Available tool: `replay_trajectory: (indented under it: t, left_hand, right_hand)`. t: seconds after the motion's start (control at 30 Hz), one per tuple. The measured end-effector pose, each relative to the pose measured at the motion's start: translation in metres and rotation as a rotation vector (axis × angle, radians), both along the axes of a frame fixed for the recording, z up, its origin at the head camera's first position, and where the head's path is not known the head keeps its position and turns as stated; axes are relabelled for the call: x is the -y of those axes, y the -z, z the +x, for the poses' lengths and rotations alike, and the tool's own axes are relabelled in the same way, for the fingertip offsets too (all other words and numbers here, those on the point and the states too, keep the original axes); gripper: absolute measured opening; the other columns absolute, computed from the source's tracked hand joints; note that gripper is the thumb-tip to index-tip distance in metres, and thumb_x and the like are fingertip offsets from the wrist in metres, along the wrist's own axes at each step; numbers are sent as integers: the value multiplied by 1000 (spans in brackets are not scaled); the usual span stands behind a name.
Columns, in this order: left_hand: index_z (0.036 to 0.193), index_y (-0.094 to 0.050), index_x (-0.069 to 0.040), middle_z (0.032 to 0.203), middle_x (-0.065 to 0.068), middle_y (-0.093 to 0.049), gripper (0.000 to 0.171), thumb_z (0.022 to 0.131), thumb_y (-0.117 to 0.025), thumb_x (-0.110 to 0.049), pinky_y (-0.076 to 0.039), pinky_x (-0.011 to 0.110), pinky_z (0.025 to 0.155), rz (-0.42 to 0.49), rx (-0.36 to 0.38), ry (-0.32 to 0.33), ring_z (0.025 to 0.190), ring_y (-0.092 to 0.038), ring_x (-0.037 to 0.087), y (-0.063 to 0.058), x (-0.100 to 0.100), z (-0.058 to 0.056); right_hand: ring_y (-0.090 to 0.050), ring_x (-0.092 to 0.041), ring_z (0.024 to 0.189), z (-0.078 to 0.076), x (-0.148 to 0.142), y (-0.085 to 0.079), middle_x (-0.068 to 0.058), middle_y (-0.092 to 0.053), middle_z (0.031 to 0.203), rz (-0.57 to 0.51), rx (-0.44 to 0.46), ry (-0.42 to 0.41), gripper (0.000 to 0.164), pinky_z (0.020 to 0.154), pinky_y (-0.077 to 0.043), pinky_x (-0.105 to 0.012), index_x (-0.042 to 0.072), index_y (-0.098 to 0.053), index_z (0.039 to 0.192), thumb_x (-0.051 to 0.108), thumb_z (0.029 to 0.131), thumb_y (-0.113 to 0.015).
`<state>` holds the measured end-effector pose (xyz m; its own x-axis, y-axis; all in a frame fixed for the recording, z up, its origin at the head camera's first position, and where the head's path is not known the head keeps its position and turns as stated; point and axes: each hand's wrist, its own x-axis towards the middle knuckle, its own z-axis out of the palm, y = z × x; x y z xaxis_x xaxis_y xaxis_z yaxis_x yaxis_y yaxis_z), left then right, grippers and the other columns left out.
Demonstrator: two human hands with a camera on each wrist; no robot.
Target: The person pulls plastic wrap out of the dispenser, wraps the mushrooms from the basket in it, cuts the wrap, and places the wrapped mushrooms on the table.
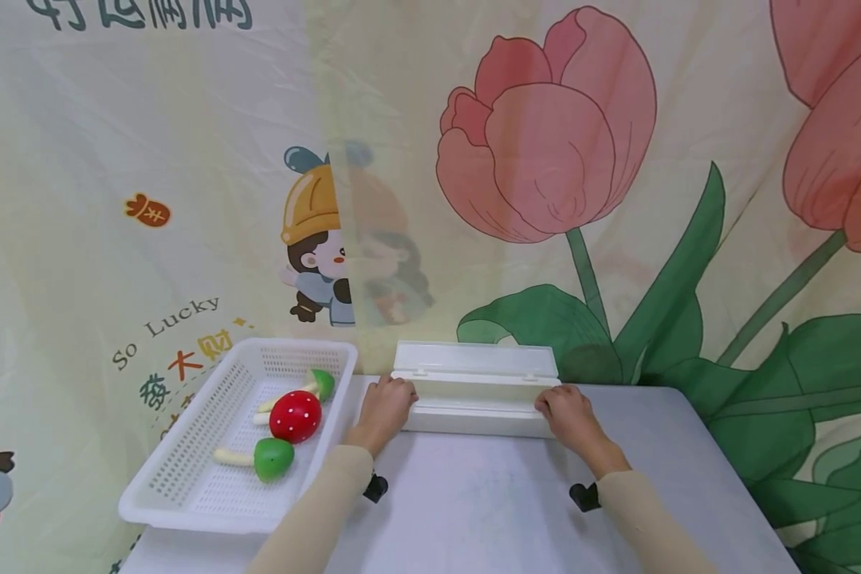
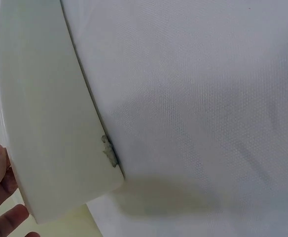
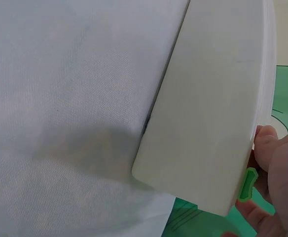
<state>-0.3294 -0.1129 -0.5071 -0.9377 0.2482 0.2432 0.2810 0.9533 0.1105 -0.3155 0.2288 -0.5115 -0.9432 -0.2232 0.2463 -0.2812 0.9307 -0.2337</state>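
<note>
the white box (image 1: 479,422), its lid (image 1: 475,359) raised, is pinched at opposite ends by left hand (image 1: 385,409) and right hand (image 1: 575,418)

Your long box (image 1: 477,422) is plain white, with a grey smudge (image 2: 109,152) near its lower left corner and a bright green piece (image 3: 248,185) at its right end. Left of the box, you have a white basket (image 1: 201,522) patterned with small holes, a red toy mushroom (image 1: 295,416) dotted white, and two green toy mushrooms (image 1: 273,459) with cream stems. Under the box, your bench (image 1: 488,510) is pale white. Behind the box, you face a cream cloth (image 1: 402,80) printed with pink tulips (image 1: 548,151) and green leaves (image 1: 678,279).
</note>
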Motion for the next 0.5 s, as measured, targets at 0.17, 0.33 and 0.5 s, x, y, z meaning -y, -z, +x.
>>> replay_trajectory:
  t: [0.17,0.33,0.5]
  left_hand:
    - [98,-77,-15,98,1,-77,13,99,-69,-26,-54,46,82,4,-24,-8,96,-65,26,0,-1,-1]
    - [97,-77,-13,96,4,-77,12,98,-70,-23,-55,47,80,42,-62,-20,95,-66,28,-1,-2,-1]
    - [96,-76,-12,95,4,-76,14,99,-69,-23,-55,48,79,87,-61,-51,96,-67,28,-1,-4,-4]
  right_hand:
    - [-59,-47,115,1,-3,2,-11,-73,95,-128,5,-24,5,95,-51,-62,6,-75,92,8,95,-72]
    - [-61,-42,111,-1,-7,2,-8,-75,93,-204,34,-64,4,100,-49,-59,5,-78,93,5,92,-74]
    - [-66,-31,97,-3,-10,1,-2,-76,87,-218,8,-113,6,97,-50,-55,8,-80,90,3,88,-78]
